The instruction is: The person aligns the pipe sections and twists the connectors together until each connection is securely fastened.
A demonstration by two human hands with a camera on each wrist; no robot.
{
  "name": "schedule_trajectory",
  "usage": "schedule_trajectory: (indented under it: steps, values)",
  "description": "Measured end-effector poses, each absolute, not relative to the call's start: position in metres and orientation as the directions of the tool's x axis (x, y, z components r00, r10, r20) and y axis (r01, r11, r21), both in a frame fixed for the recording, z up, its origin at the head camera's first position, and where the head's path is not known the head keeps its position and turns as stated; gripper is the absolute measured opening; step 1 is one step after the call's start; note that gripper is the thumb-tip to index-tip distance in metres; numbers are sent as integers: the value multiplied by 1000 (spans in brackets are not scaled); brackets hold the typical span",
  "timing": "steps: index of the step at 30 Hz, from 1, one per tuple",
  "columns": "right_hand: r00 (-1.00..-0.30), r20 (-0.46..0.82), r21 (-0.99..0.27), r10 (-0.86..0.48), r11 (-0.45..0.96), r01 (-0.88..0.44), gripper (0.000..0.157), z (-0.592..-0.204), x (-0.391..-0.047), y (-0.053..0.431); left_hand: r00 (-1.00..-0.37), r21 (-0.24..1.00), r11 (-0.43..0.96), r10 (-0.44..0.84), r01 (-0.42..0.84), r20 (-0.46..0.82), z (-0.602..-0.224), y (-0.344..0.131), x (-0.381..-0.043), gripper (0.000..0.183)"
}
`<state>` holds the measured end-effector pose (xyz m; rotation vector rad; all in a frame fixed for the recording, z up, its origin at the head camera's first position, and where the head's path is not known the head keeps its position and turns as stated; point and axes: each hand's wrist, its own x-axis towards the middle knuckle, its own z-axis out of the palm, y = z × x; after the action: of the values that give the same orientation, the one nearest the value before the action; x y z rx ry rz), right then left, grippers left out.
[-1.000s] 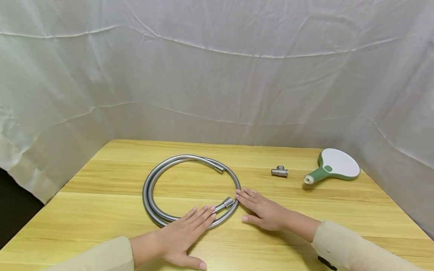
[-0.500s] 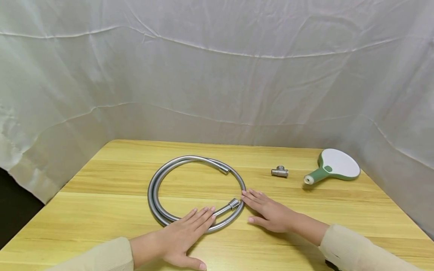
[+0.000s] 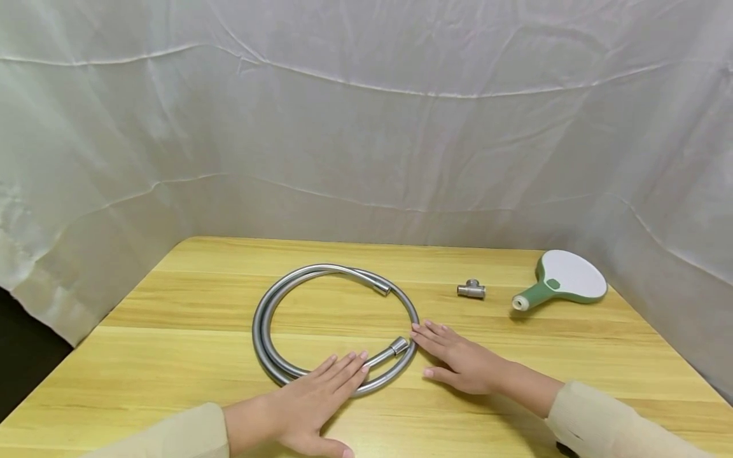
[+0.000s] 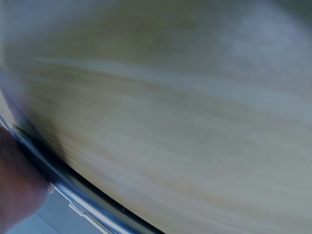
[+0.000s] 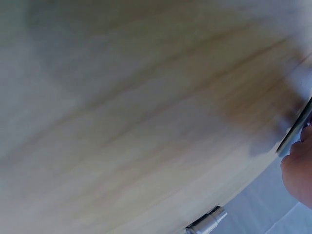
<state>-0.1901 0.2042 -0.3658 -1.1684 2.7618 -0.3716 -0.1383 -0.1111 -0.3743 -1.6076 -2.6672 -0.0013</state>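
A coiled grey metal shower hose (image 3: 263, 318) lies on the wooden table in the head view. One end fitting (image 3: 399, 345) points right near the front of the coil; the other end fitting (image 3: 382, 289) lies at the back of it. My left hand (image 3: 315, 397) rests flat across the front of the coil, fingers straight, covering part of the hose. At the coil's right edge, the straight fingertips of my right hand (image 3: 460, 362) touch the hose. In the left wrist view the hose (image 4: 97, 197) runs beside the left hand (image 4: 19, 190).
Behind the right hand stands a small metal tee fitting (image 3: 471, 290) on the table (image 3: 189, 356). Farther right lies a green and white shower head (image 3: 572, 277), its handle end toward the coil. Pale cloth (image 3: 366, 140) hangs behind and at both sides.
The hose coil has shifted right and slightly toward the front. My right hand has moved right with its edge, while the left hand has stayed nearly in place.
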Motion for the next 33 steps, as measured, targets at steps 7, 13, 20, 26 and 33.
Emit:
schedule_trajectory:
  steps: [7,13,20,26,33]
  values:
    - [-685,19,-241,-728,661,-710,61,-369,-188,209,-475,23,475,880,880,0,-374,-106,-136,90]
    - [-681,57,-236,-730,653,-719,59,-372,-186,213,-462,-21,462,887,886,27,-375,-103,-135,90]
    - [-683,60,-251,-728,652,-716,59,-372,-184,216,-456,-41,457,890,889,21,-377,-100,-134,90]
    - [-683,61,-237,-728,654,-718,59,-371,-182,219,-453,-34,453,892,891,12,-373,-96,-133,89]
    - [-686,65,-248,-725,654,-715,59,-370,-178,222,-458,-3,459,888,889,-27,-370,-92,-132,87]
